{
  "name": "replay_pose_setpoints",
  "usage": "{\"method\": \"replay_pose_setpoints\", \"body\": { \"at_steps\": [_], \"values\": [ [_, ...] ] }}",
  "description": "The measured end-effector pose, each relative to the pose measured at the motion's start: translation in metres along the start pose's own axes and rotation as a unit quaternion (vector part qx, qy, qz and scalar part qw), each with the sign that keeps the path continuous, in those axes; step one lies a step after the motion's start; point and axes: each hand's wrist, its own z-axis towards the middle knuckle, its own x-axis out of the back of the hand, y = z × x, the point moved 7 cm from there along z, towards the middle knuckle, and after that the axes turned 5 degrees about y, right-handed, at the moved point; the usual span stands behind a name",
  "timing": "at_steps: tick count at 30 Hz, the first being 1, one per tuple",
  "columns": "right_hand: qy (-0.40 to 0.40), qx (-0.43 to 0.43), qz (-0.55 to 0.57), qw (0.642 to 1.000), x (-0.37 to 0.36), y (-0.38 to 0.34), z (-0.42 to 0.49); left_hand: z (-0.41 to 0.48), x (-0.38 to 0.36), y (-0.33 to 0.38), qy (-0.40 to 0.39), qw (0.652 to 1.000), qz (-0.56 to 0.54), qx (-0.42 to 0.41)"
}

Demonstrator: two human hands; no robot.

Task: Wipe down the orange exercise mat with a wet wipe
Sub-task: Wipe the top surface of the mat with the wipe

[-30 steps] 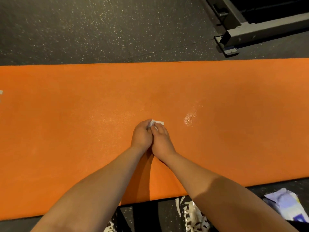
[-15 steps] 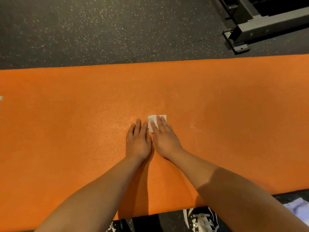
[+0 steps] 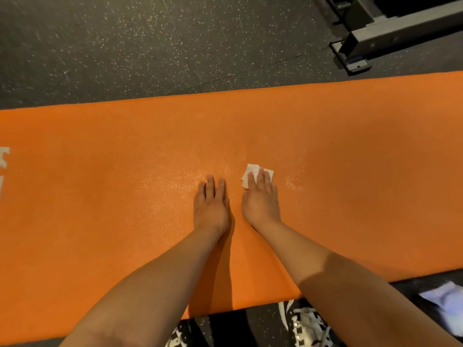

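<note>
The white wet wipe (image 3: 252,173), folded small, lay flat on the orange exercise mat (image 3: 100,201), about midway between the mat's far and near long edges. The right hand (image 3: 260,202) pressed down on it, palm down, its fingers (image 3: 261,178) straight and close together over the near part of the wipe, the far corners showing beyond the fingertips. The left hand (image 3: 211,207) rested flat on the bare mat just beside the right, touching neither it nor the wipe, fingers (image 3: 210,187) straight, together and holding nothing. Shiny damp patches (image 3: 294,182) showed on the mat right of the wipe and around the left hand. A white printed mark (image 3: 3,159) sat at the mat's left end. The mat lay on a dark speckled rubber floor (image 3: 150,46). A grey metal equipment frame (image 3: 390,33) stood beyond the far edge at the right. At the near edge were 1 patterned shoe (image 3: 305,324) and a blurred pale packet (image 3: 448,304).
</note>
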Motion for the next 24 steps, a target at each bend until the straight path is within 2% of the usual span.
{"method": "replay_pose_setpoints", "body": {
  "at_steps": [1, 4, 6, 8, 10, 12, 16, 18, 19, 22, 24],
  "values": [
    [-0.006, 0.006, 0.012, 1.0, -0.002, -0.008, -0.004, -0.001, 0.0, 0.0, 0.0, 1.0, -0.005, -0.001],
    [-0.055, 0.11, 0.059, 0.991, -0.018, -0.042, -0.026, -0.003, -0.001, -0.003, -0.006, 1.0, -0.022, -0.01],
    [-0.061, 0.14, 0.041, 0.987, -0.021, -0.041, -0.029, -0.006, 0.0, -0.005, -0.009, 0.999, -0.038, -0.012],
    [-0.036, 0.094, 0.013, 0.995, -0.014, -0.024, -0.019, -0.007, 0.003, -0.004, -0.005, 0.999, -0.037, -0.012],
    [-0.009, -0.006, 0.022, 1.0, -0.002, -0.008, -0.01, -0.005, 0.005, -0.003, -0.001, 0.999, -0.029, -0.015],
    [-0.009, -0.034, 0.037, 0.999, 0.0, -0.013, -0.007, -0.003, 0.006, -0.003, 0.004, 0.999, -0.034, -0.017],
    [-0.057, 0.147, 0.005, 0.987, -0.014, -0.05, -0.016, -0.004, 0.004, -0.009, 0.013, 0.997, -0.068, -0.033],
    [-0.041, 0.173, -0.044, 0.983, -0.011, -0.041, -0.006, -0.002, 0.008, -0.014, 0.032, 0.996, -0.075, -0.045],
    [-0.03, 0.151, -0.049, 0.987, -0.006, -0.032, 0.004, -0.001, 0.011, -0.016, 0.038, 0.995, -0.072, -0.049],
    [-0.003, 0.015, -0.009, 1.0, 0.008, -0.015, 0.031, 0.001, 0.016, -0.014, 0.048, 0.995, -0.067, -0.055],
    [-0.012, 0.035, 0.015, 0.999, 0.002, -0.039, 0.038, 0.006, 0.022, -0.014, 0.053, 0.995, -0.079, -0.043]
  ]
}}
